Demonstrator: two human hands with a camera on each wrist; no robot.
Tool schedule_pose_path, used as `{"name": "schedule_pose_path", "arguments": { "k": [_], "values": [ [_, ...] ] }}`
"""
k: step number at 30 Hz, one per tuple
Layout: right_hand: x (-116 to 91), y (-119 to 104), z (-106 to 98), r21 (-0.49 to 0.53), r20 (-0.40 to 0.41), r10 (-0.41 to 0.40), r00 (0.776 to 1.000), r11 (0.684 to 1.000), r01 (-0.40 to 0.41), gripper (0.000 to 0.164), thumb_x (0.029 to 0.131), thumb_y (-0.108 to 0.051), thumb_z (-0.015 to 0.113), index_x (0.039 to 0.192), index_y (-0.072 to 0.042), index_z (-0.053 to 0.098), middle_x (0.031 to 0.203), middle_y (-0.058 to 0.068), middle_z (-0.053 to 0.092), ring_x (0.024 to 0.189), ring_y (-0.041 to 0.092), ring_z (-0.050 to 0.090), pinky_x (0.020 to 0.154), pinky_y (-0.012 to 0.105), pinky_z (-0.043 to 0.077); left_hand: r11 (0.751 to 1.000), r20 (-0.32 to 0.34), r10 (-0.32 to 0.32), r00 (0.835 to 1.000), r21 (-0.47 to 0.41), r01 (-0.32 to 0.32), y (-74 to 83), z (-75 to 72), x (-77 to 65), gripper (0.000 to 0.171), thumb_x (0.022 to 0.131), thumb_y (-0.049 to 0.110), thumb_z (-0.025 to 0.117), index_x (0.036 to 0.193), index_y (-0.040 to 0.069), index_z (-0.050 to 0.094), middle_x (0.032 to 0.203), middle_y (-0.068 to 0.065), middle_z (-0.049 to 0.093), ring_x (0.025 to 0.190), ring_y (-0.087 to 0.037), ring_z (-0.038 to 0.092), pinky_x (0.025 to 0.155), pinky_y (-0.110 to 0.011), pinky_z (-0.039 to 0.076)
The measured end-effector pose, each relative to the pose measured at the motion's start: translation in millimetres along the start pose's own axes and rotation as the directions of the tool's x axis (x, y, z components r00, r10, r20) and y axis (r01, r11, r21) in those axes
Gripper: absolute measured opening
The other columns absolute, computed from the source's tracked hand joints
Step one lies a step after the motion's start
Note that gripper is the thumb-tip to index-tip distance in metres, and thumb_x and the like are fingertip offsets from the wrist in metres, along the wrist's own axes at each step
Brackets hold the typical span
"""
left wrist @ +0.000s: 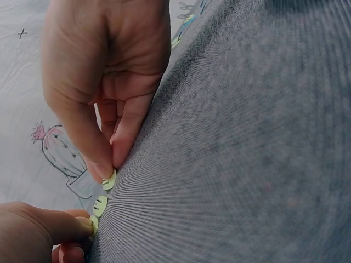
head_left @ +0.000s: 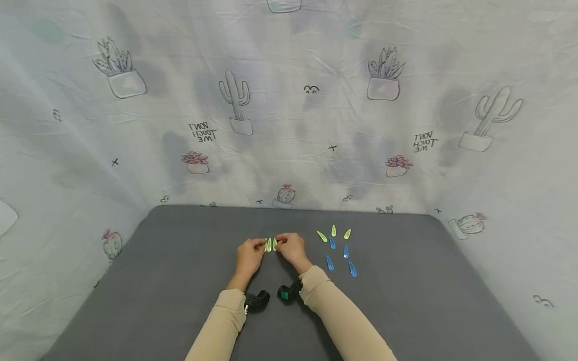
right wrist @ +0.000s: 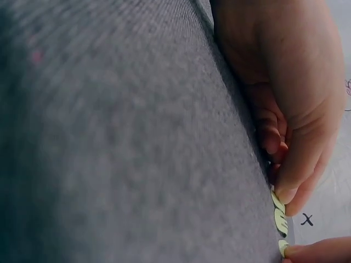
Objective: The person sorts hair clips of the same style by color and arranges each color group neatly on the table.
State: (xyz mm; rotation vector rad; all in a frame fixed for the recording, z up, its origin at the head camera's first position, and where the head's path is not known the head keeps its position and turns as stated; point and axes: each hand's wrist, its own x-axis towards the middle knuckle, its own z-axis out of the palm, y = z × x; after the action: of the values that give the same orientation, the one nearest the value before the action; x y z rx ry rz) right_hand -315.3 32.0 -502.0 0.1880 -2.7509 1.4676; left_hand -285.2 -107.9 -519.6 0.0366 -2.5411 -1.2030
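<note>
Between opposing fingers (head_left: 282,237), clip (head_left: 269,244) pointing away.

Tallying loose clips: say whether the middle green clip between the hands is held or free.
Free: the middle green clip lies untouched, while left hand and right hand each pinch an outer clip.

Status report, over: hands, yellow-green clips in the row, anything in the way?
Left hand pinching left clip. Right hand pinching right clip. Middle clip between, ungripped. Nothing visibly blocking; blue clips off to the right.
</note>
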Motion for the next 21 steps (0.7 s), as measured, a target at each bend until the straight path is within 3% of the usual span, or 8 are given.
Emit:
{"name": "schedule_pose_path", "arguments": {
  "k": [10, 21],
  "values": [
    [-1.2, -0.1, 2.9, 0.032, 0.0, 0.003, 1.0, 0.999, -0.003, 0.025, 0.076, -0.001, 0.07, 0.101, -0.001, 0.072, 0.077, 0.005, 0.066, 0.063, 0.012, 0.053, 0.058, 0.025, 0.044, 1.0, -0.01, 0.018, 1.0, 0.017, -0.018, -1.5, -1.8, 1.7, 0.014, 0.084, 0.006, 0.067, 0.095, 0.005, 0.075, 0.073, -0.006, 0.059, 0.063, -0.016, 0.049, 0.059, -0.031, 0.041],
    [-7.7, 8.3, -1.8, 0.189, 0.01, -0.041, 0.999, 0.981, 0.038, 0.033, 0.079, -0.004, 0.072, 0.112, 0.001, 0.067, 0.093, 0.013, 0.068, 0.083, 0.021, 0.066, 0.069, 0.029, 0.053, 1.0, 0.008, 0.002, 1.0, 0.024, -0.003, -0.8, -1.0, 5.0, 0.015, 0.084, 0.005, 0.066, 0.097, 0.006, 0.074, 0.074, -0.006, 0.059, 0.063, -0.015, 0.049, 0.06, -0.03, 0.04]
  ]
}}
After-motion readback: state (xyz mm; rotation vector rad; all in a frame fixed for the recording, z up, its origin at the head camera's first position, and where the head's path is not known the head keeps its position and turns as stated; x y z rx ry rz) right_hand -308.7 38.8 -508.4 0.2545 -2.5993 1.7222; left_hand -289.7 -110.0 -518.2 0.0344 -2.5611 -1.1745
